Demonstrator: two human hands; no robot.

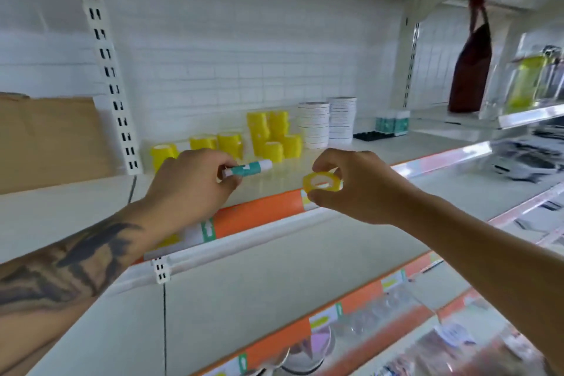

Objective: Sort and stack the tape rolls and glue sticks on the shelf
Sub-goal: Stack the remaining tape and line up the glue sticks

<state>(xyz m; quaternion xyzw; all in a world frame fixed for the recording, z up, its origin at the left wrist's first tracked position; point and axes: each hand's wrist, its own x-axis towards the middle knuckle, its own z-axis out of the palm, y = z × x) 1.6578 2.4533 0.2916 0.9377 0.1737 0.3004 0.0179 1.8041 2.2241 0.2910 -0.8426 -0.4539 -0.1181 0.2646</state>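
My left hand (195, 180) grips a teal and white glue stick (248, 168), held level just above the shelf (381, 148) near its front edge. My right hand (351, 186) pinches a small yellow tape roll (320, 181) over the orange front strip (259, 210). Behind the hands, stacks of yellow tape rolls (271, 134) stand on the shelf, with lower ones further left (203, 142). Two tall stacks of white tape rolls (326, 123) stand to their right. Teal glue sticks (392, 123) stand upright at the back right, beside a black tray (367, 135).
A cardboard box (48, 137) sits on the neighbouring shelf at the left, past the slotted upright (106, 61). A dark red bag (470, 67) and clear jars (528, 79) stand on the shelf at the right. Lower shelves hold glassware and packets.
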